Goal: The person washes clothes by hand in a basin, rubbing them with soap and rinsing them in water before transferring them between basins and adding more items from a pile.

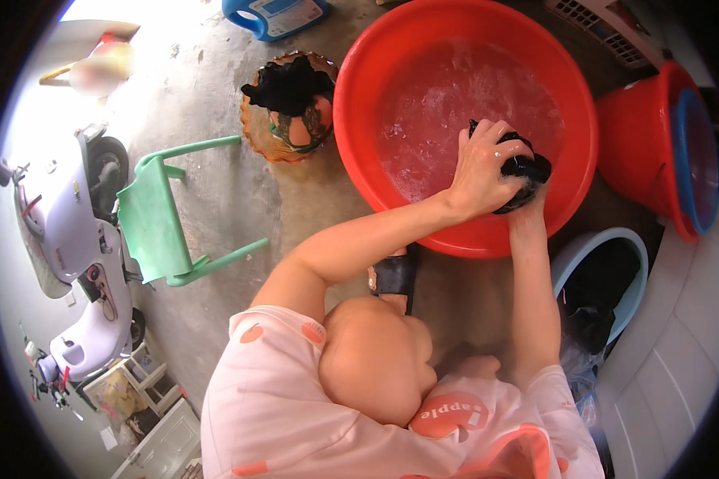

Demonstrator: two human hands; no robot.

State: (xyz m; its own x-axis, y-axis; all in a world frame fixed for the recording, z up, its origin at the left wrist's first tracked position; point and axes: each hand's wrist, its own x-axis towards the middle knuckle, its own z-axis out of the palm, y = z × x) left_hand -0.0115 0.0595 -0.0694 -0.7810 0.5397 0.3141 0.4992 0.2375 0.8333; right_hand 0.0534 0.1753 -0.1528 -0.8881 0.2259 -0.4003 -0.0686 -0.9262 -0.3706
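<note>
A wet, bunched black cloth (527, 166) is between my two hands over the right part of a large red basin (358, 164). My left hand (484, 169) curls its fingers over the cloth from the left, its skin wet. My right hand (529, 209) grips the same cloth from the near side; its fingers are mostly hidden behind the folds. Sudsy, reddish-looking water (455, 96) fills the bottom of the basin. Just left of it, a scalloped amber basin (257, 140) holds a black garment (291, 86) and a patterned piece (310, 124).
A light blue tub (633, 263) with dark clothes stands near my right forearm. Red and blue buckets (635, 132) are to the right. A blue detergent bottle (284, 16) stands at the far left, a green plastic chair (168, 215) and a lavender scooter (80, 231) nearer left.
</note>
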